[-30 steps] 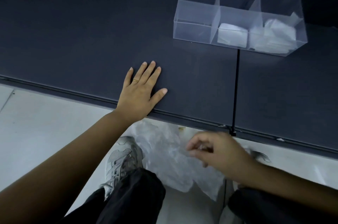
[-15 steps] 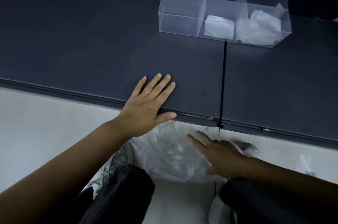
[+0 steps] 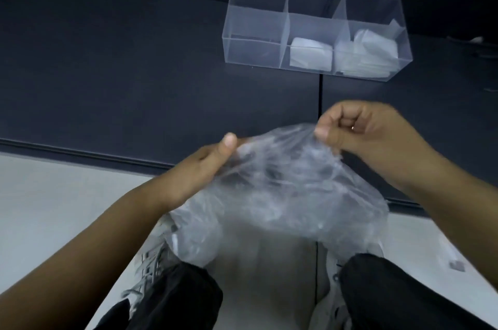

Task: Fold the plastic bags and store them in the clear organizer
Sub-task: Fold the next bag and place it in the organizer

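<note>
A crumpled clear plastic bag (image 3: pixel 280 195) hangs in the air over the table's front edge, above my legs. My left hand (image 3: pixel 199 168) pinches its top edge on the left, thumb up. My right hand (image 3: pixel 358 133) pinches the top edge on the right with curled fingers. The clear organizer (image 3: pixel 256 22) stands farther back on the dark table and has three compartments. Its left compartment looks empty; a folded white bag (image 3: pixel 310 53) lies in the middle one and folded bags (image 3: pixel 369 52) in the right one.
The dark table (image 3: pixel 121 65) has a seam running from the organizer toward me, and its front edge crosses the view. Below it lie a pale floor (image 3: pixel 54 208), my dark trousers and light sneakers. Small bits lie on the floor at right.
My left hand left the tabletop, where it lay flat. Both hands lifted the bag off the floor and now hold it up by its top edge.
</note>
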Tool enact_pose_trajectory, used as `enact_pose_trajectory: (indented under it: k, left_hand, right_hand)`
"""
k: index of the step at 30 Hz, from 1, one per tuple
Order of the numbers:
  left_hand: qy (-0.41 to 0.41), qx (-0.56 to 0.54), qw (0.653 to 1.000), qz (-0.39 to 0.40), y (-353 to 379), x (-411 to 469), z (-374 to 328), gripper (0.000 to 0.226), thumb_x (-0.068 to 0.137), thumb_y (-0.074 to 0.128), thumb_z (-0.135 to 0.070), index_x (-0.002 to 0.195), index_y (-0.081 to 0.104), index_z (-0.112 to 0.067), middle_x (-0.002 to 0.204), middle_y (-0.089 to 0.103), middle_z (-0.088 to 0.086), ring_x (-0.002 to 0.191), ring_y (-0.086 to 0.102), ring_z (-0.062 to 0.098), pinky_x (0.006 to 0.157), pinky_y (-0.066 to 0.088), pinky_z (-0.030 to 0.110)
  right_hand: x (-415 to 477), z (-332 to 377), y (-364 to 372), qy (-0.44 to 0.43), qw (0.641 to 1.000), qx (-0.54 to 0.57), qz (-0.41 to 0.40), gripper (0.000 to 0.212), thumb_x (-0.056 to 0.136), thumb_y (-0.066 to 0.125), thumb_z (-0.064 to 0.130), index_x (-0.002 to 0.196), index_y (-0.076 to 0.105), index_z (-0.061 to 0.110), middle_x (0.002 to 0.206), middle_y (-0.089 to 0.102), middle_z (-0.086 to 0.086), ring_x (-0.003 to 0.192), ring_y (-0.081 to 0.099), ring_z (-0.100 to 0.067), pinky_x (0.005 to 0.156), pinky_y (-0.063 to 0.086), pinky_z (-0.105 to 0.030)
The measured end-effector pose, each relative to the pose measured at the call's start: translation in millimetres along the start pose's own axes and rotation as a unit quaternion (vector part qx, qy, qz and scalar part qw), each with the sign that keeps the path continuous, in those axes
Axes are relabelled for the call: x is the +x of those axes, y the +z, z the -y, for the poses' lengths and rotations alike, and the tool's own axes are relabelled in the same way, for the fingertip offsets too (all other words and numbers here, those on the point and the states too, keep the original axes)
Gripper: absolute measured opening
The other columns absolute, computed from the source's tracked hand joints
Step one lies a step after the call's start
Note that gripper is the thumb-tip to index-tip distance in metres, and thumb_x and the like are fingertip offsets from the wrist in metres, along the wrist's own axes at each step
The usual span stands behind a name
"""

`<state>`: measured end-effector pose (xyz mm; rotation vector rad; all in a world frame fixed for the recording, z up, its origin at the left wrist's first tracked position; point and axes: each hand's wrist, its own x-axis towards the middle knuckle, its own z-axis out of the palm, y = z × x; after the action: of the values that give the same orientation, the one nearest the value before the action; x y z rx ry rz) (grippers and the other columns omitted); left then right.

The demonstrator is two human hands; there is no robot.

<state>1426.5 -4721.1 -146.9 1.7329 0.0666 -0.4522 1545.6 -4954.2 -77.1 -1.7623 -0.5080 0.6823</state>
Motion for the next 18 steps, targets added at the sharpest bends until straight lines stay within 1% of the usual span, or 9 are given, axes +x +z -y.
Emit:
enact_pose_trajectory:
  k: [2,3,5,6,8,9,13,15,18]
  left_hand:
    - [0.008,-0.088,0.996,0.008,-3,-3,-15,0.051,0.089,0.046,-0.067,0.121,0.064,-0.032,0.119,0.067,-0.003,0.115,0.060,0.009,0.094,0.047,0.032]
    - [0.003,-0.108,0.994,-0.021,-3,-2,-20,0.040,0.085,0.059,-0.059,0.107,0.070,-0.028,0.101,0.071,0.003,0.096,0.068,0.009,0.079,0.053,0.026]
    - [-0.025,-0.141,0.984,-0.109,-2,7,-25,0.023,0.077,0.069,-0.046,0.080,0.074,-0.024,0.072,0.069,-0.001,0.063,0.065,0.006,0.056,0.050,0.018]
    - [-0.039,-0.152,0.976,-0.149,-4,11,-25,0.021,0.075,0.068,-0.044,0.074,0.074,-0.024,0.067,0.068,-0.003,0.059,0.062,0.006,0.055,0.049,0.019]
    - [-0.058,-0.172,0.963,-0.199,-10,17,-20,0.023,0.073,0.068,-0.043,0.074,0.076,-0.022,0.068,0.067,-0.002,0.060,0.061,0.008,0.058,0.050,0.021]
    - [-0.064,-0.173,0.960,-0.210,-13,19,-17,0.024,0.072,0.068,-0.044,0.074,0.075,-0.021,0.068,0.068,-0.002,0.060,0.060,0.009,0.058,0.050,0.021]
    - [-0.063,-0.142,0.962,-0.224,-15,22,-11,0.020,0.078,0.066,-0.041,0.075,0.076,-0.024,0.068,0.069,-0.005,0.060,0.061,0.005,0.054,0.047,0.014]
    - [-0.064,-0.134,0.963,-0.226,-15,25,-11,0.019,0.081,0.065,-0.039,0.075,0.076,-0.025,0.069,0.069,-0.005,0.062,0.062,0.005,0.055,0.047,0.014]
    - [-0.070,-0.137,0.960,-0.234,-20,27,-6,0.024,0.074,0.068,-0.045,0.079,0.076,-0.024,0.072,0.072,-0.001,0.065,0.065,0.008,0.059,0.051,0.018]
  right_hand:
    - [12,0,-9,0.007,0.999,0.031,-0.030,0.011,0.077,0.066,0.023,0.075,0.065,0.012,0.058,0.060,0.005,0.053,0.050,-0.007,0.056,0.046,-0.015]
    - [16,-3,-13,0.011,0.998,0.034,-0.047,0.009,0.080,0.065,0.021,0.075,0.064,0.013,0.057,0.059,0.007,0.052,0.050,-0.005,0.055,0.045,-0.014]
    - [23,-9,-19,0.022,0.995,0.023,-0.097,0.009,0.087,0.063,0.013,0.077,0.063,0.015,0.058,0.060,0.011,0.053,0.050,-0.002,0.057,0.044,-0.014]
    - [25,-13,-21,0.025,0.990,0.002,-0.136,0.010,0.089,0.062,0.012,0.080,0.063,0.017,0.064,0.062,0.010,0.056,0.052,-0.002,0.060,0.046,-0.016]
    - [23,-17,-28,-0.005,0.980,-0.064,-0.190,0.005,0.091,0.062,0.022,0.093,0.062,0.027,0.087,0.063,0.003,0.069,0.055,-0.003,0.071,0.049,-0.023]
    - [19,-16,-32,-0.031,0.980,-0.096,-0.172,0.011,0.090,0.063,0.032,0.101,0.061,0.032,0.099,0.061,0.002,0.078,0.056,-0.001,0.077,0.048,-0.021]
    - [7,-17,-31,-0.058,0.969,-0.227,0.077,0.053,0.077,0.071,0.053,0.126,0.053,0.043,0.123,0.048,0.017,0.117,0.047,0.002,0.095,0.034,-0.009]
    - [10,-28,-22,-0.047,0.959,-0.269,0.071,0.045,0.074,0.073,0.048,0.116,0.063,0.038,0.116,0.052,0.016,0.114,0.049,-0.001,0.095,0.034,-0.010]
    - [23,-33,-16,-0.040,0.980,-0.193,-0.010,0.011,0.076,0.075,0.024,0.082,0.071,0.015,0.092,0.064,0.001,0.089,0.059,-0.007,0.083,0.042,-0.019]
